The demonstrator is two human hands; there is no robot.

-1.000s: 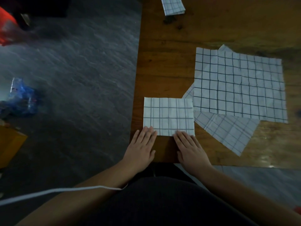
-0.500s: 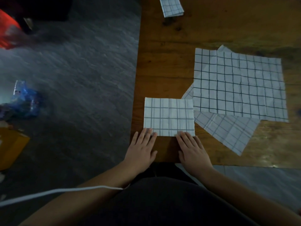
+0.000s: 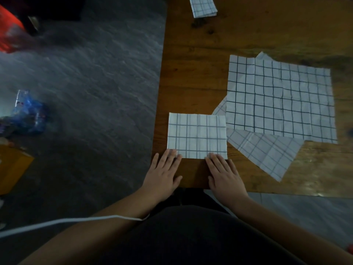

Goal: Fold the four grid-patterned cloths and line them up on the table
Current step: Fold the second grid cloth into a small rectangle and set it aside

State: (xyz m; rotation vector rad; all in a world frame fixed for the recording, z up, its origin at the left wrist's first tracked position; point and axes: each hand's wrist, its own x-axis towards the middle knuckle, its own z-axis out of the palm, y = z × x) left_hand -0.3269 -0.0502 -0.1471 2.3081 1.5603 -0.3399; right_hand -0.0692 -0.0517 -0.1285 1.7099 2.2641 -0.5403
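Cloth [image 3: 197,136], folded down to a small rectangle, lies on the table [image 3: 191,73] just ahead of both hands, with its near edge under their fingertips. The left hand [image 3: 162,176] lies flat, its fingers straight and touching the near left corner. The right hand [image 3: 224,175] lies the same way on the near right corner. Neither hand grips anything; both only press down. Ahead of the right hand and out to its far side, a second cloth [image 3: 280,100] lies spread open. It overlaps a third cloth [image 3: 267,153], which sticks out from under it at a slant, just beside the folded piece. Well ahead of both hands, a fourth cloth [image 3: 203,6], already folded, sits at the top of the view. The fabric looks thin, light and limp, so a fold will probably stay only if pressed flat, and the piece may slide on the smooth wood. The best hold is likely a pinch at the two corners of one edge, lifted together so the layers do not slip apart.
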